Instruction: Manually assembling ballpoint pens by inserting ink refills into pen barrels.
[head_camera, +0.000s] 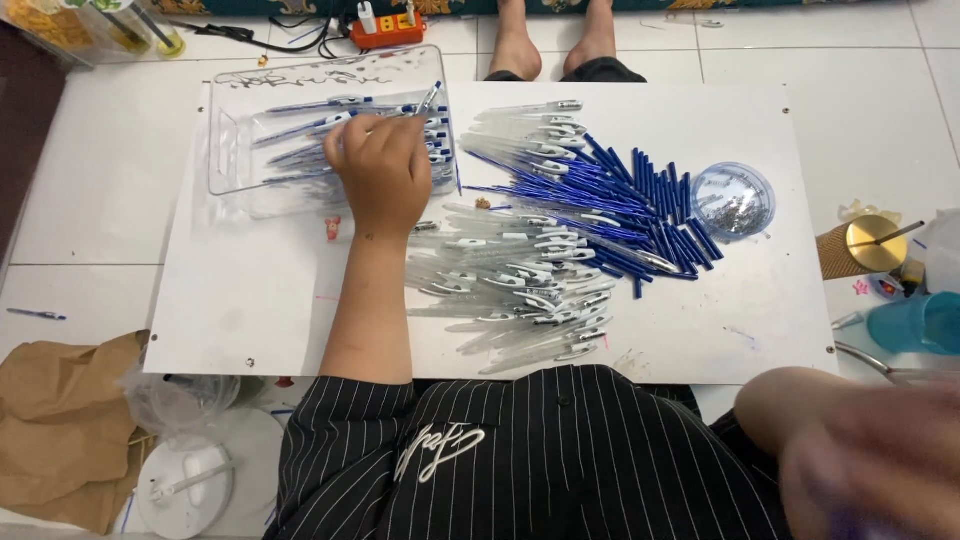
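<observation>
We see our left hand (383, 172) over the clear plastic tray (232, 150) at the far left of the white board (250, 300), fingers pinched on a pen (428, 99): clear barrel, blue tip, tilted up. Finished pens (300, 125) lie in the tray. Our right hand (870, 470) is a blur at the near right; its fingers we cannot tell.

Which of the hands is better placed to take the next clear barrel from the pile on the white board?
Probably the left hand: it is over the clear tray, holding a pen, right beside the pile of clear barrels. The right hand is blurred, low and off the white board.
</observation>
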